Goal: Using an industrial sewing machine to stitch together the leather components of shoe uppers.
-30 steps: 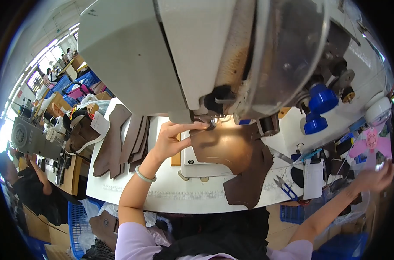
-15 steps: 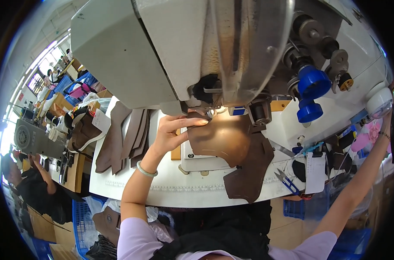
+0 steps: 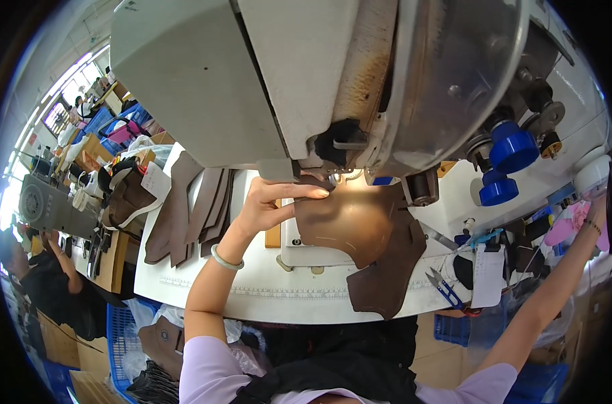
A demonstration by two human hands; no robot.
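Under the head of a large sewing machine (image 3: 306, 74) lies a brown leather piece (image 3: 350, 225), lit by the machine's lamp. My left hand (image 3: 262, 205) grips its left edge close to the needle area, index finger stretched along the top and thumb lower at the edge. Joined to it or beneath it, a second brown leather piece (image 3: 390, 276) hangs toward the table's front edge. At the far right my right hand (image 3: 598, 210) is raised to a white rounded handwheel (image 3: 593, 174); its fingers are hidden. The presser area is partly covered by the machine head.
Several cut leather pieces (image 3: 208, 205) lie left of the machine bed. Blue thread snips (image 3: 446, 289) and a white paper slip (image 3: 488, 276) rest at the right. A brown shoe (image 3: 132, 198) stands farther left, near a co-worker (image 3: 53, 289). Blue crate (image 3: 121, 343) below left.
The view has shifted, so the machine head looks larger and farther right. My left hand stays on the leather, and my right hand remains by the handwheel.
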